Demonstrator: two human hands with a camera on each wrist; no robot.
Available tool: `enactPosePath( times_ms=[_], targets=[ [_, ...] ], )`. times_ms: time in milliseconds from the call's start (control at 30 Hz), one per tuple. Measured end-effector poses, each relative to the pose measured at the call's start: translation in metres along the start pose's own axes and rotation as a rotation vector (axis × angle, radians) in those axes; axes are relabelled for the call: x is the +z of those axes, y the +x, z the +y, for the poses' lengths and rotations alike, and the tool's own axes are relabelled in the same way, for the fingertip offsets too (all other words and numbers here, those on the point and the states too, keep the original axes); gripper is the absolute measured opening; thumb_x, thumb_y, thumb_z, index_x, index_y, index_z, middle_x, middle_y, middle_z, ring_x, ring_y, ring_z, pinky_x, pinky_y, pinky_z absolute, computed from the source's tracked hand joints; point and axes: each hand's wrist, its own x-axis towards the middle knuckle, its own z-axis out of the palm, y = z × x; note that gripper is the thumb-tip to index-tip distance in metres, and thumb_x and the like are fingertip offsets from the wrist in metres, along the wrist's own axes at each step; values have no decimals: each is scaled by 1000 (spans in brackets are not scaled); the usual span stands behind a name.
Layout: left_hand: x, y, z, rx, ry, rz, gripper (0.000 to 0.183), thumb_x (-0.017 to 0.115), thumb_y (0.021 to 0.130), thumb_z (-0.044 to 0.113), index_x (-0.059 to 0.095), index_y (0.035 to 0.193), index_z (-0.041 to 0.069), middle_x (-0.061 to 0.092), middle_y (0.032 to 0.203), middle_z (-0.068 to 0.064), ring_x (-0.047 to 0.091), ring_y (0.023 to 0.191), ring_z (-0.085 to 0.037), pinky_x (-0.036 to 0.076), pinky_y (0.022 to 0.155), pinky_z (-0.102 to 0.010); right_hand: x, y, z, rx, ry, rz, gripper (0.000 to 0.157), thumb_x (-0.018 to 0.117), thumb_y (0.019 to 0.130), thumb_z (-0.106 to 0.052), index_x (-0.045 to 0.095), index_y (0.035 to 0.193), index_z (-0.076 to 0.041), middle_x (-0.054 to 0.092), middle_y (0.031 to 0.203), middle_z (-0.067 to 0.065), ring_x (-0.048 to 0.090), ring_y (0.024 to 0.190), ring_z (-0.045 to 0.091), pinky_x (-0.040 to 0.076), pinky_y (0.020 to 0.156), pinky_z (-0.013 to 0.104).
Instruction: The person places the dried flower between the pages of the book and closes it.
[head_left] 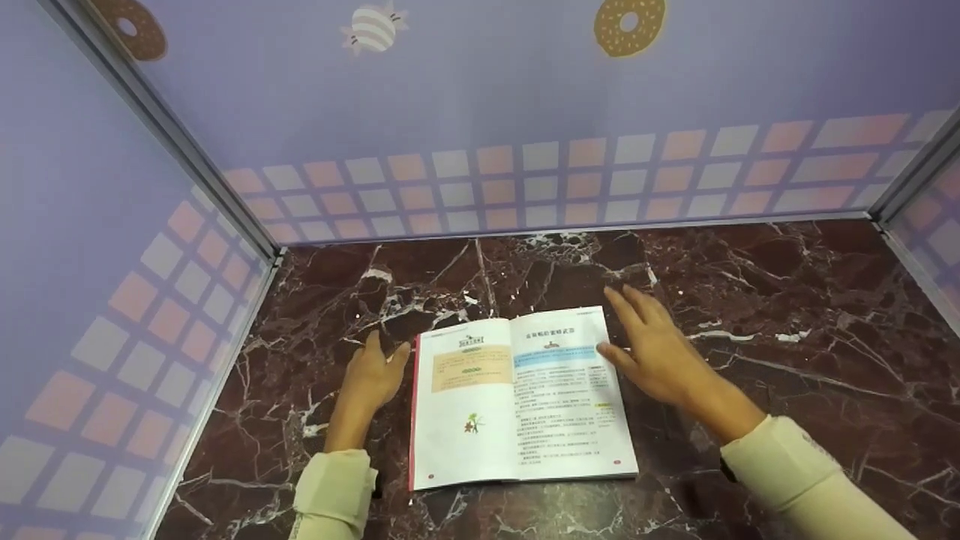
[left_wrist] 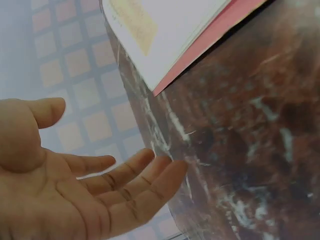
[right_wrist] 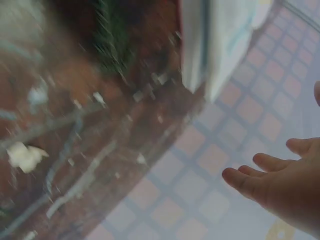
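An open book (head_left: 469, 409) lies face up on the dark red marbled table, its text pages showing and a red cover edge along its left side. Just left of it is my left hand (head_left: 373, 379), fingers loosely spread and thumb near the page edge. In the left wrist view that hand (left_wrist: 75, 190) is palm up to the camera, holding nothing, with the book's corner (left_wrist: 150, 65) beyond it. My right hand (head_left: 652, 352) hovers at the book's upper right, fingers extended and thumb overlapping the page edge. The right wrist view shows that hand (right_wrist: 280, 175) with nothing in it.
The marbled table (head_left: 787, 322) meets a purple back panel (head_left: 480, 97) with pink and white squares and printed donuts. A similar side panel (head_left: 97, 300) stands at the left, another at the right edge. Light sleeves (head_left: 787, 461) cover both forearms.
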Motion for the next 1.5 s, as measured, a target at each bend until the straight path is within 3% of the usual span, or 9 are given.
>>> enactPosePath(
  times_ms=[167,400,633,733,933,1133,1200,1367,1500],
  targets=[
    [12,-5,-4,2,18,28,66,47,104,34,37,142,-19,48,134,-44,46,128,-57,37,107,-62,21,-13,2,53,26,-27,77,68,96,-29,28,156,-3,31,153,34,32,138,55,33,108,67],
    [29,-10,-10,-25,30,52,60,51,102,33,51,126,-22,57,121,-42,55,116,-56,45,99,-59,39,-26,-1,204,83,-45,74,65,98,-24,28,152,9,45,139,38,48,126,55,41,101,64],
    [39,-14,-8,-86,-17,70,42,57,99,30,63,95,-11,66,92,-32,66,74,-42,56,61,-45,45,-29,0,335,199,-44,56,50,105,-21,38,143,18,45,143,37,41,135,51,34,111,60],
    [42,-16,-7,-90,-15,93,39,58,98,30,64,86,-7,66,85,-30,64,67,-38,53,57,-43,45,-29,1,382,266,-49,53,46,107,-23,41,144,15,45,144,34,42,135,50,33,111,60],
    [48,-16,-4,-110,-20,123,38,58,97,29,63,84,-6,66,89,-32,65,82,-44,52,70,-52,45,-30,3,446,377,-38,49,42,108,-26,47,144,7,61,131,29,61,117,43,42,104,58],
    [51,-15,-7,-137,-60,106,34,57,98,30,62,89,-3,66,85,-24,64,76,-37,51,56,-40,41,-31,8,514,586,-59,49,42,109,-23,42,146,9,63,124,33,71,100,38,58,84,45],
    [50,-15,-8,-136,-68,101,35,57,98,30,63,94,-3,67,89,-24,65,81,-38,53,59,-41,35,-32,13,530,597,-63,51,44,108,-24,40,146,11,60,127,34,71,99,39,59,81,43],
    [49,-15,-9,-125,-78,106,35,58,96,31,64,100,-3,68,98,-23,63,96,-43,50,82,-52,19,-38,31,557,548,-42,51,49,106,-26,45,145,7,63,125,31,73,90,34,59,76,40],
    [52,-16,-11,-95,-83,107,34,59,96,30,63,102,-3,68,98,-23,63,97,-44,48,87,-55,9,-47,47,585,555,-25,50,50,106,-27,47,143,6,67,119,29,73,86,27,58,75,34]
  ],
)
